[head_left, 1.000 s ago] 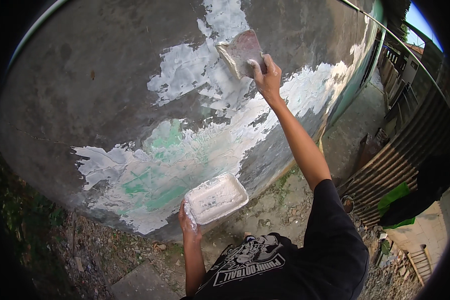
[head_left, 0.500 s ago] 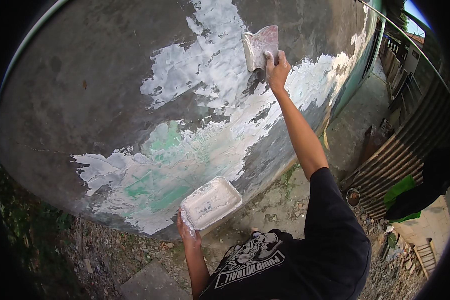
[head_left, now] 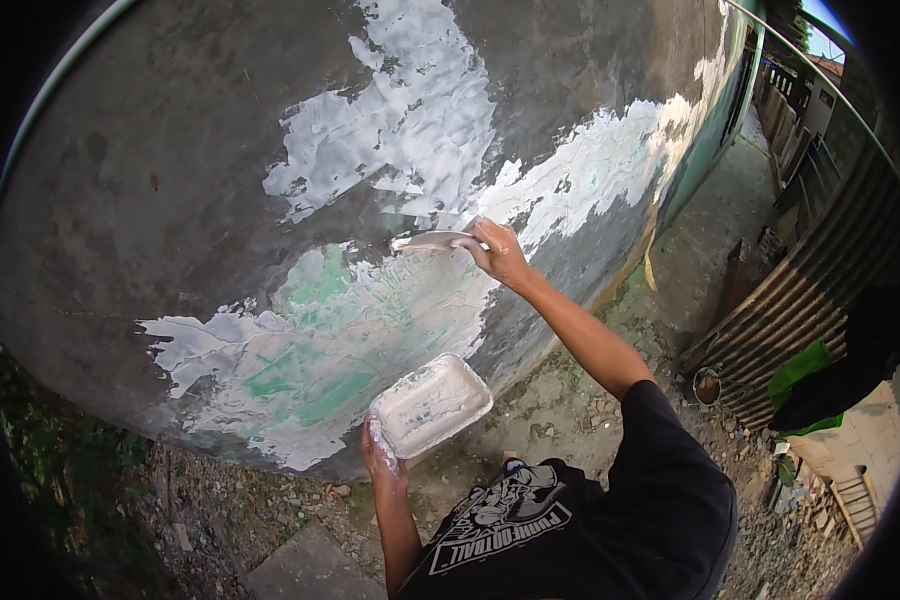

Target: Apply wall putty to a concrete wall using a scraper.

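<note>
In my right hand (head_left: 498,252) is a flat putty scraper (head_left: 432,241), gripped between thumb and fingers and seen nearly edge-on. Its blade lies at the wall surface, though whether it touches I cannot tell. White putty (head_left: 410,110) covers the grey wall (head_left: 100,190) in rough, uneven patches, with green paint (head_left: 320,385) showing through lower down. My left hand (head_left: 382,455) holds a shallow white rectangular tray (head_left: 435,405) by its left end, close to the foot of the wall. Putty coats the tray's inside and smears my left fingers.
Rubble and stones (head_left: 230,510) cover the ground below the wall, beside a flat slab (head_left: 305,565). To the right are a corrugated metal sheet (head_left: 770,330), a small bucket (head_left: 707,386) and a green leaf-like piece (head_left: 800,375). A concrete path (head_left: 715,210) runs along the wall.
My right hand has brought the scraper down and left along the wall, turning its blade from face-on to nearly edge-on. The left hand keeps the tray in almost the same place.
</note>
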{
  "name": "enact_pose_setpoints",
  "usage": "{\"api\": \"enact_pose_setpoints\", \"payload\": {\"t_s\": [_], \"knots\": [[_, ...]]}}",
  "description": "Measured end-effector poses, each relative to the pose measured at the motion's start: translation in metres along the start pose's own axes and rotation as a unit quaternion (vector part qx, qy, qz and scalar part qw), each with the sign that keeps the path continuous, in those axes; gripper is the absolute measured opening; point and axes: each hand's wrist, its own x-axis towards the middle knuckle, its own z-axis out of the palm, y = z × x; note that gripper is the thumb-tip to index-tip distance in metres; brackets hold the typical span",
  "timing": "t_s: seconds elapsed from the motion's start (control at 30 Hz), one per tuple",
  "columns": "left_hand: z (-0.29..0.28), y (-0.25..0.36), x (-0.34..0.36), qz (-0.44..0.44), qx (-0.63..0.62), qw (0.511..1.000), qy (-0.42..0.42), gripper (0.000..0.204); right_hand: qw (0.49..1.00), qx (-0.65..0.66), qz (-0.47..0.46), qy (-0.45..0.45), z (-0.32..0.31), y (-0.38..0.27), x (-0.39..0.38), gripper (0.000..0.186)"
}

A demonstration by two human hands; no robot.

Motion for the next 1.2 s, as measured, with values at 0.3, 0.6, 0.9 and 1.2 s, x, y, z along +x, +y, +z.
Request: {"api": "enact_pose_setpoints", "payload": {"t_s": [0.3,0.6,0.9,1.2], "knots": [[-0.031,-0.001,-0.001,0.020,-0.036,0.999,-0.010,0.045,0.997,-0.059,0.039,0.003,0.028,0.043,-0.035,0.026],[-0.031,0.002,-0.012,0.028,-0.045,0.998,0.031,0.043,0.994,-0.105,-0.019,-0.007,0.005,0.056,0.008,0.032],[-0.035,-0.006,-0.013,0.027,-0.031,0.997,0.060,0.047,0.968,-0.168,0.003,0.186,-0.029,0.065,0.047,0.016],[-0.030,-0.009,-0.010,0.018,-0.028,0.999,0.039,0.053,0.998,-0.040,-0.011,0.048,-0.004,0.027,0.003,0.015]]}}
